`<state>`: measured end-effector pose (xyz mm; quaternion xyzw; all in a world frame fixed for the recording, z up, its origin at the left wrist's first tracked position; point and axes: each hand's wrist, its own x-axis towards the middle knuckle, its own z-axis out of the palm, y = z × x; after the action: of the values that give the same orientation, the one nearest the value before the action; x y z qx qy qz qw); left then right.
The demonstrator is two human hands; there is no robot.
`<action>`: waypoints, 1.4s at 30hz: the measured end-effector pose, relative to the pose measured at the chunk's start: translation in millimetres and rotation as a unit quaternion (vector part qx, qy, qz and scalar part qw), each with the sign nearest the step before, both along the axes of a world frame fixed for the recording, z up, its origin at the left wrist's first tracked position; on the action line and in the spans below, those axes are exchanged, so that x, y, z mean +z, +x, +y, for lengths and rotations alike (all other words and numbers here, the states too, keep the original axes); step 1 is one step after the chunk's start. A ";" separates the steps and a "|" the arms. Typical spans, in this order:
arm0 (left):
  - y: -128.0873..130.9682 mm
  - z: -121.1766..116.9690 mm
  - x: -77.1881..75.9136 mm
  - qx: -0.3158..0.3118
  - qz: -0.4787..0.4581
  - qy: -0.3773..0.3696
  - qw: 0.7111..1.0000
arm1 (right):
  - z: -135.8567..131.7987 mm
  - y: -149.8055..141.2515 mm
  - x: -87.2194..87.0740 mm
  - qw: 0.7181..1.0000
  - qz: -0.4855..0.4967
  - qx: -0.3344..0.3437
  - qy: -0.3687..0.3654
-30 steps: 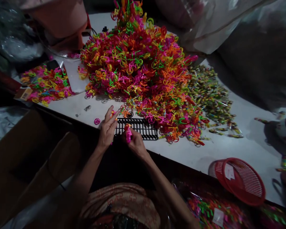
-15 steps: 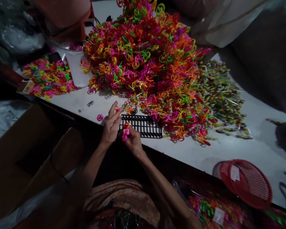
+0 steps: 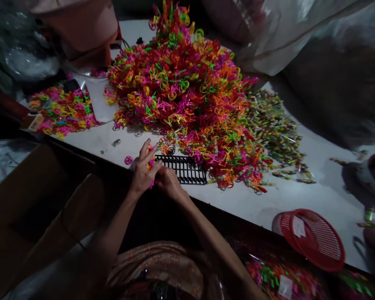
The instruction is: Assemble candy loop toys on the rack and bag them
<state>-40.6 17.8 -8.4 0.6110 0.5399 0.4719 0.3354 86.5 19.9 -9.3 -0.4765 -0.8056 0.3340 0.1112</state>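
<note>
My left hand (image 3: pixel 143 171) and my right hand (image 3: pixel 166 181) meet at the near edge of the white table (image 3: pixel 256 204), pinched together on a small pink plastic toy piece (image 3: pixel 150 163). Just beyond them lies a black plastic grid (image 3: pixel 185 168). Behind the grid rises a big heap of neon plastic toy pieces (image 3: pixel 184 91) in pink, orange, yellow and green. A loose pink wheel (image 3: pixel 128 160) lies left of my left hand.
A spread of small wrapped sticks (image 3: pixel 278 137) lies right of the heap. Red mesh baskets (image 3: pixel 312 239) sit at the near right edge. A smaller pile of neon pieces (image 3: pixel 62 110) lies at the far left. A brown cardboard box (image 3: pixel 40 208) stands below the table on my left.
My right hand has moved left with the pink piece and now touches my left hand, both closed on it. The camera view shifted a little.
</note>
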 end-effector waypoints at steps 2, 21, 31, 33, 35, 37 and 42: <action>-1.6 -0.2 0.4 0.005 0.016 -0.003 1.000 | 24.4 9.7 12.2 0.999 -0.027 0.020 0.013; 1.4 -5.8 3.2 0.011 -0.013 -0.045 0.999 | 58.1 19.3 -25.5 0.911 0.357 -0.185 -0.089; 0.8 -7.6 3.8 0.003 0.003 -0.045 0.999 | 51.5 10.9 -23.7 0.941 0.282 -0.181 -0.050; 0.7 -8.2 4.0 0.002 -0.004 -0.042 0.999 | 50.2 11.3 -23.0 0.947 0.263 -0.179 -0.043; 1.0 -8.4 4.3 0.001 -0.009 -0.040 0.999 | 49.6 11.7 -21.5 0.960 0.223 -0.168 -0.033; 2.1 -7.9 4.6 -0.006 -0.006 -0.038 0.999 | 47.9 10.4 -17.9 0.979 0.148 -0.138 -0.007; 6.5 -3.5 4.5 -0.038 0.065 -0.014 0.997 | 40.6 0.0 -3.4 0.997 -0.042 -0.057 0.040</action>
<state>-34.1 14.3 -3.9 0.6558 0.5438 0.4100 0.3258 86.5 60.5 -12.6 -0.5306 -0.7938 0.2741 0.1149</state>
